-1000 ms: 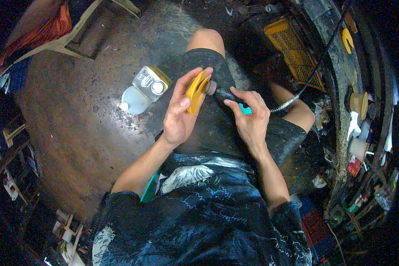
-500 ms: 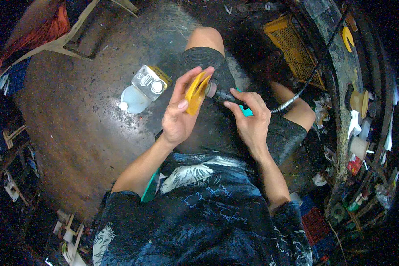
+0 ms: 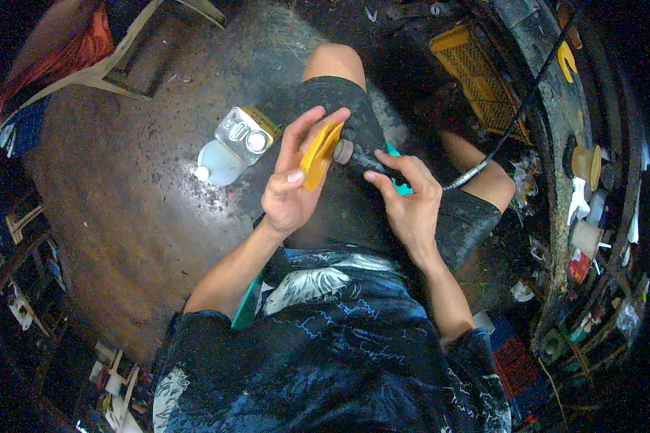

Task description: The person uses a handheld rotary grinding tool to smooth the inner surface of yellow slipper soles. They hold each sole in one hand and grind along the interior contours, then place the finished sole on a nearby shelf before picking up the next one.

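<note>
My left hand (image 3: 290,195) grips a curved yellow piece (image 3: 319,160) between thumb and fingers, above my lap. The piece stands tilted, its thin edge partly toward me. In my right hand (image 3: 416,193) is a dark rotary tool handpiece (image 3: 370,163), pinched between thumb and fingertips. A small grinding head (image 3: 344,151) at the tool's tip is at the piece's right side; whether it touches is hard to tell. From the handpiece's rear, a flexible shaft (image 3: 477,170) runs over my right leg toward the upper right.
A clear bottle (image 3: 222,163) and a silvery can (image 3: 244,135) are on the dark floor left of my legs. A chair with red cloth (image 3: 79,54) stands upper left. To the right are a yellow crate (image 3: 477,79) and a cluttered bench edge (image 3: 556,238), with another yellow piece (image 3: 567,61) on it.
The yellow piece has turned slightly in my left hand and looks narrower. My right hand and the tool have shifted a little, with the grinding head slightly lower.
</note>
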Demonstrator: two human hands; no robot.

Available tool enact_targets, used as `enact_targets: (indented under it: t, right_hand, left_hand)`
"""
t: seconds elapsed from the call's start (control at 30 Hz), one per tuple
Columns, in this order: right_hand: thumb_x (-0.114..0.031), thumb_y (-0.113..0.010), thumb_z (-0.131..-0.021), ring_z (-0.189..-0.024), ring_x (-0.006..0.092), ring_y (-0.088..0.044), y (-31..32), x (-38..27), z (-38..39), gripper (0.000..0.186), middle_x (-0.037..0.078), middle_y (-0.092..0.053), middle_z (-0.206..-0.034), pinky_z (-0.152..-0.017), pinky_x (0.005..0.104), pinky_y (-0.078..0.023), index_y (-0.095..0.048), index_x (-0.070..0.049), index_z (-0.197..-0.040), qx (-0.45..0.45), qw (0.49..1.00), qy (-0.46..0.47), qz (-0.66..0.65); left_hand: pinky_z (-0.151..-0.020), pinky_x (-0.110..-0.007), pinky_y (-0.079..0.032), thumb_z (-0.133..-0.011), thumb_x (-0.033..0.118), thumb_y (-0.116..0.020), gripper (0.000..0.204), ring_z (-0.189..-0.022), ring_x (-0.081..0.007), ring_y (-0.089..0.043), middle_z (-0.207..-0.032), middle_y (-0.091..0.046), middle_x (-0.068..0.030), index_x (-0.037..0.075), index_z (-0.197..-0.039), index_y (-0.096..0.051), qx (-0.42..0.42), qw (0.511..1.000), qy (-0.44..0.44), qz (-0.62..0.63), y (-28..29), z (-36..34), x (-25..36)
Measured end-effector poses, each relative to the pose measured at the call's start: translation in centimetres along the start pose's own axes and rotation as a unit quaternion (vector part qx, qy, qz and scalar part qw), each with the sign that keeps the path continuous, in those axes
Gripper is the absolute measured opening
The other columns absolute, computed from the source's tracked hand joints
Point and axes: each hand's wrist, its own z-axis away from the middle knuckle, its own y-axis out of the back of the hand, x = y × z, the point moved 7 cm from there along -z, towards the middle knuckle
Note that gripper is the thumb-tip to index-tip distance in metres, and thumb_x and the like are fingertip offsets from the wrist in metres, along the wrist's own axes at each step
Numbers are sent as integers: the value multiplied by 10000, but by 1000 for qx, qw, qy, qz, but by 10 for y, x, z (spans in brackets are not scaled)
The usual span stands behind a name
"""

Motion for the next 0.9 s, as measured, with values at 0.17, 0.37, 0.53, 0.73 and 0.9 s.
enact_targets:
  t: [0.17,0.37,0.53,0.73,0.9]
  right_hand:
    - [-147,-905,-823,-911,321,-723,-3,-2,-4,306,123,-759,-962,-835,419,-573,-819,-86,-1110,20,999,39,21]
    - [-165,-904,-824,-891,319,-715,-12,-8,11,327,112,-746,-941,-822,440,-567,-813,-102,-1132,-11,999,52,14]
    - [-157,-900,-825,-893,326,-720,-8,-5,9,326,118,-756,-948,-807,435,-563,-811,-94,-1133,11,999,33,33]
    - [-153,-912,-812,-914,328,-729,-9,-7,11,345,121,-766,-969,-826,429,-578,-811,-90,-1136,-9,999,30,8]
    - [-138,-916,-815,-940,318,-742,-12,-11,16,354,124,-778,-991,-851,410,-589,-816,-85,-1150,-28,999,12,-21]
  left_hand:
    - [-1297,-419,-266,-865,418,-695,981,-1614,-380,-338,-1732,-298,-340,66,-1687,-290,-10,1000,-10,-20,-2,-3,1]
    - [-1218,-334,-328,-833,432,-715,1011,-1578,-327,-394,-1729,-331,-315,88,-1689,-301,11,998,14,-58,3,-1,0]
    - [-1152,-280,-358,-805,466,-727,1044,-1556,-311,-409,-1712,-365,-305,105,-1690,-309,2,997,0,-71,-1,-4,-1]
    - [-1043,-259,-367,-774,510,-737,1097,-1536,-297,-421,-1708,-372,-304,110,-1694,-295,1,995,2,-101,-3,-5,1]
    - [-1226,-349,-343,-798,522,-700,1079,-1577,-348,-387,-1699,-379,-306,82,-1694,-289,1,995,1,-99,1,-4,-2]
